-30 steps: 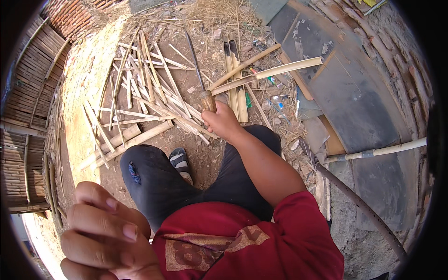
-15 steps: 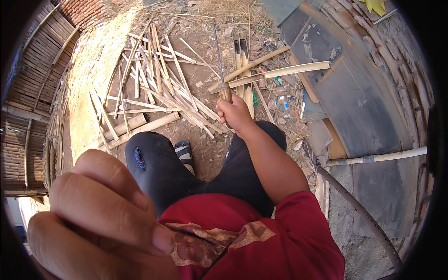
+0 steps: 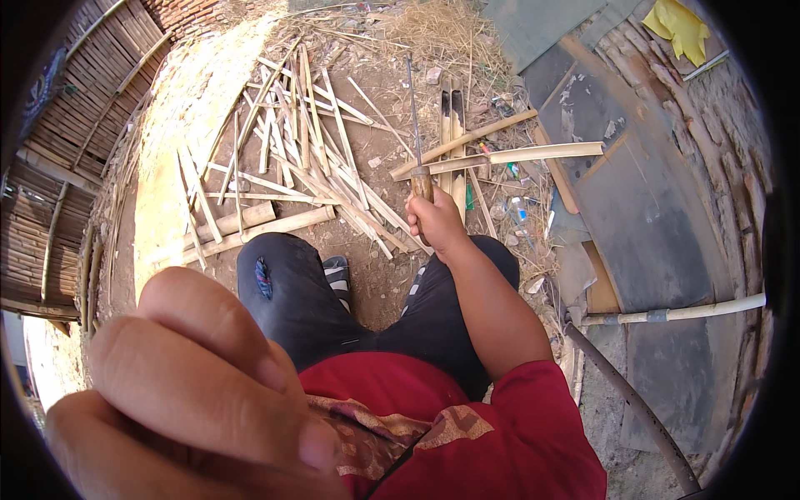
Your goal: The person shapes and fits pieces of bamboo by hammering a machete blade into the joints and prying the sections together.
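My right hand (image 3: 435, 218) grips the wooden handle of a long knife (image 3: 413, 125) whose thin dark blade points up and away from me. Its tip reaches toward the dry straw. My left hand (image 3: 192, 392) is very close to the camera at the lower left, fingers curled together; nothing shows in it. A pile of split bamboo strips (image 3: 308, 158) lies on the dirt ahead of my knees. A longer bamboo slat (image 3: 517, 154) lies across to the right of the knife.
A woven bamboo wall (image 3: 75, 142) curves along the left. Dark sheets (image 3: 658, 208) and a pale pole (image 3: 675, 315) lie at the right, with a yellow cloth (image 3: 679, 29) at the top right. My striped sandal (image 3: 337, 271) shows between my knees.
My left hand has risen much closer to the camera and fills the lower left. My right hand has lifted the knife so the blade points further up.
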A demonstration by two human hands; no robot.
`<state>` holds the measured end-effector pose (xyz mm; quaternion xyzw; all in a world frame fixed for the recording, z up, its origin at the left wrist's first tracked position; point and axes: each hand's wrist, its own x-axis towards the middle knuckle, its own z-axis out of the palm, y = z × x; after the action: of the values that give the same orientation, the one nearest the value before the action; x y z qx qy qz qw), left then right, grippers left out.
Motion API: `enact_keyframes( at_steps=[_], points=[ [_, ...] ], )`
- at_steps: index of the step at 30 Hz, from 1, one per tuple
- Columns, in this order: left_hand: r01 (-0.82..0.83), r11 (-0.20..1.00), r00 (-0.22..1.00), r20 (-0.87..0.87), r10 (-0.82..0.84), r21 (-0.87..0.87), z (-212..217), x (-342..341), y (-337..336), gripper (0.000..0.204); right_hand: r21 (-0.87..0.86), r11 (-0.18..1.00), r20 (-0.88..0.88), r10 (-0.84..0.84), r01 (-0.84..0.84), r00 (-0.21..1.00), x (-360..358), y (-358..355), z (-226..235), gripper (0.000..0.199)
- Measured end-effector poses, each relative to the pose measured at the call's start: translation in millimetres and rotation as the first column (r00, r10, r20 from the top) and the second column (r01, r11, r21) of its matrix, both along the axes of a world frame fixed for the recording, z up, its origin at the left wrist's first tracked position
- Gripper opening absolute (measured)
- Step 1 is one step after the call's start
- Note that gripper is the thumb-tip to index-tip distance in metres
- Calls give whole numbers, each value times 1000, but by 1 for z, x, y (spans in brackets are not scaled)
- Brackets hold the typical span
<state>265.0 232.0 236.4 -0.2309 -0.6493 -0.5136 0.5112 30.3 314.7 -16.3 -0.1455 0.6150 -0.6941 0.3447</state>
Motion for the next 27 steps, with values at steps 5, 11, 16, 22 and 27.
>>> enact_keyframes(
  at_steps=[5, 11, 16, 22, 27],
  points=[
    [-10, 1000, 1000, -13, 10, 0, 0, 2, -6, 15, -23, 1000, 2, 21, -21, 1000, 3, -4, 1, 10],
    [2, 1000, 1000, -10, -2, -7, 1, -3, -10, 14, 4, 1000, -14, 12, -12, 1000, 7, -7, 1, 7],
    [13, 1000, 1000, 1, -13, 2, 0, -3, -12, 13, 8, 999, -25, 45, -45, 999, 7, -8, -1, 8],
    [27, 1000, 1000, 9, -27, -4, -3, -6, -11, 11, -2, 999, -13, 54, -54, 998, 6, -7, -2, 8],
    [34, 999, 999, 5, -34, -2, -5, -8, -9, 10, 43, 997, -33, 66, -65, 997, 7, -8, -3, 8]
  ],
)
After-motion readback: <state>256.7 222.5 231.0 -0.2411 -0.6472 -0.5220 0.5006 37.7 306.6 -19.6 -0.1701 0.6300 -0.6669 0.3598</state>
